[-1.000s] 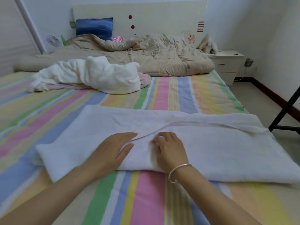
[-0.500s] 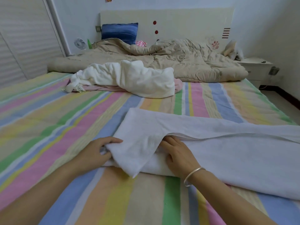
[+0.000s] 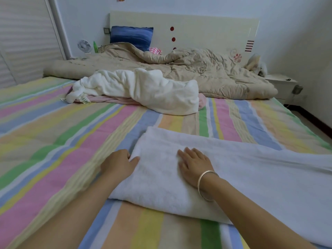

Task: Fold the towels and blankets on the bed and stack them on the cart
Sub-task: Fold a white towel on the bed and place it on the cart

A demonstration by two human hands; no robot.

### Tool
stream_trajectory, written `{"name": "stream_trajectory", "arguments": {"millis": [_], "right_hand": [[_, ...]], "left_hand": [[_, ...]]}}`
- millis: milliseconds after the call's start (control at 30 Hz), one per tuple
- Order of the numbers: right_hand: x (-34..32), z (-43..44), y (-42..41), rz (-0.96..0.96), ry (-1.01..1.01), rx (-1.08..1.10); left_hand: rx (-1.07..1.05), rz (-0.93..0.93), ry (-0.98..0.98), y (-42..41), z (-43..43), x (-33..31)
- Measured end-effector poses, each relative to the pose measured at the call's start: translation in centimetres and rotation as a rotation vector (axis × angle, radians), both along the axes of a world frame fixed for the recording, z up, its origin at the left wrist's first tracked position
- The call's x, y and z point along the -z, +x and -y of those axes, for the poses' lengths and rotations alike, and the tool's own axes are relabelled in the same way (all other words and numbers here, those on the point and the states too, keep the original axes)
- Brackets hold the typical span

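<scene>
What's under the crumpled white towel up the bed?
A pink cloth peeks out beneath the crumpled white towel at both ends; the rest is covered.

One head-worn wide view — close above the bed (image 3: 53, 159), facing its headboard (image 3: 206, 27).

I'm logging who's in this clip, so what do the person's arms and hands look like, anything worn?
Both forearms are bare: no sleeves, no gloves. The right hand has a thin, plain silver bangle round its wrist. The left hand and wrist wear nothing; no rings show on either hand.
</scene>
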State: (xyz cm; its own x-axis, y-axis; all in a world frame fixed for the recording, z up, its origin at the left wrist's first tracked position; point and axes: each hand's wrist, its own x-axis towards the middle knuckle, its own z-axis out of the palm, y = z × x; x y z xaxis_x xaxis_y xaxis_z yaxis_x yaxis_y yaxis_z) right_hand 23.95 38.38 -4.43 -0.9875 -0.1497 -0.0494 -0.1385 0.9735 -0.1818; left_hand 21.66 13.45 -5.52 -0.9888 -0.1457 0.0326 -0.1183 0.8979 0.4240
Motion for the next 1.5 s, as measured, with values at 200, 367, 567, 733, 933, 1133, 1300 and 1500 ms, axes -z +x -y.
{"name": "stream_trajectory", "arguments": {"millis": [200, 367, 567, 733, 933, 1133, 1300, 1500], "right_hand": [[-1.2, -3.4, -2.7, -0.203, 0.053, 0.118], [-2.1, -7.2, -4.4, -0.115, 0.293, 0.193], [-2.7, -6.9, -5.4, -0.154, 0.061, 0.228], [-1.5, -7.5, -0.7, 0.027, -0.027, 0.221], [0.0, -20.4, 8.4, 0.162, 0.070, 0.234], [-0.2, -40.9, 8.3, 0.133, 0.204, 0.568], [-0.4, -50.1, 8.0, 0.055, -0.023, 0.895], [-1.1, -51.6, 11.8, -0.137, -0.112, 0.866]], "left_hand": [[0.030, -0.029, 0.058, -2.4, -0.9, -1.4], [0.071, 0.024, -0.081, -4.0, -1.7, -1.3], [0.015, -0.237, -0.446, -1.9, -7.3, -2.4], [0.341, -0.345, -0.244, 2.0, -16.5, -3.3], [0.642, -0.228, -0.113, 5.9, -29.0, -1.5], [0.840, -0.174, -0.094, 8.2, -39.1, -0.2], [0.860, -0.074, -0.129, 8.1, -45.7, 0.1], [0.842, -0.068, -0.287, 6.7, -48.2, 1.6]]}}
